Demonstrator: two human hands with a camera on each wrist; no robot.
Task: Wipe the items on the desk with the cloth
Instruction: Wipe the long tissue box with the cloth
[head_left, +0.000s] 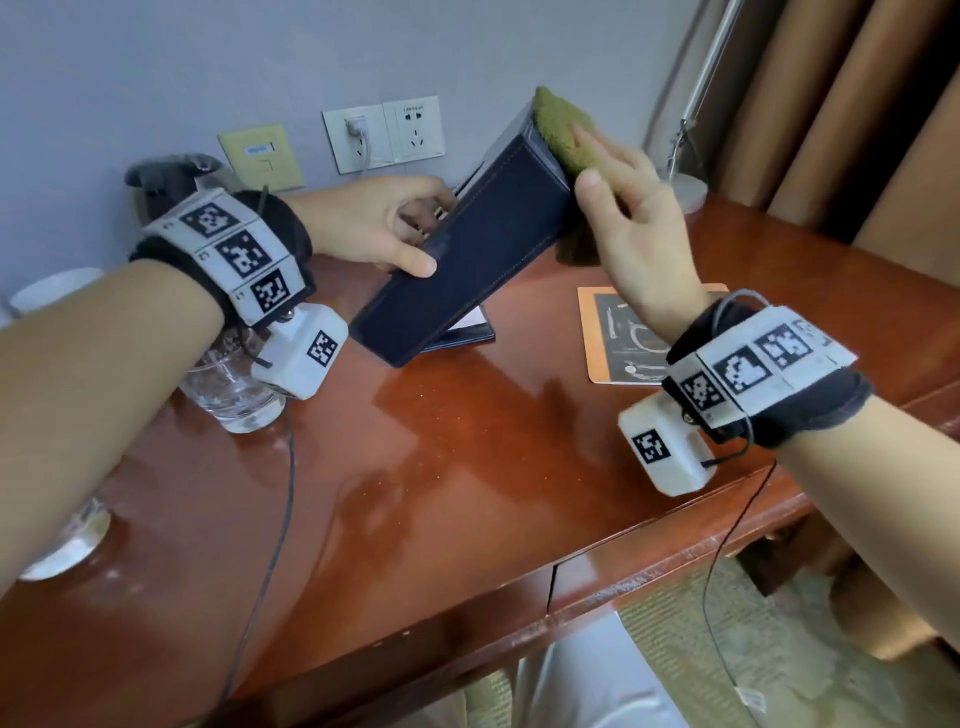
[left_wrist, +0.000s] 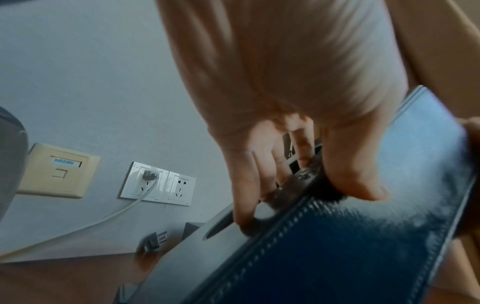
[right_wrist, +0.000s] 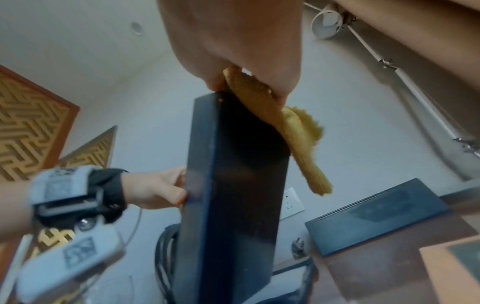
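My left hand (head_left: 374, 223) pinches the box (head_left: 467, 249) mid-length, tilted off the desk (head_left: 467, 441), long axis rising away to the right. My right hand (head_left: 623, 208), fingers flat, presses the cloth (head_left: 563, 127) on its raised far end; the next stroke likely runs down that face.

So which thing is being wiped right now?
Look at the red-brown desk below the wall sockets. The left hand holds a long dark blue box tilted off it. It alone has the green cloth pressed on its raised end by the right hand.
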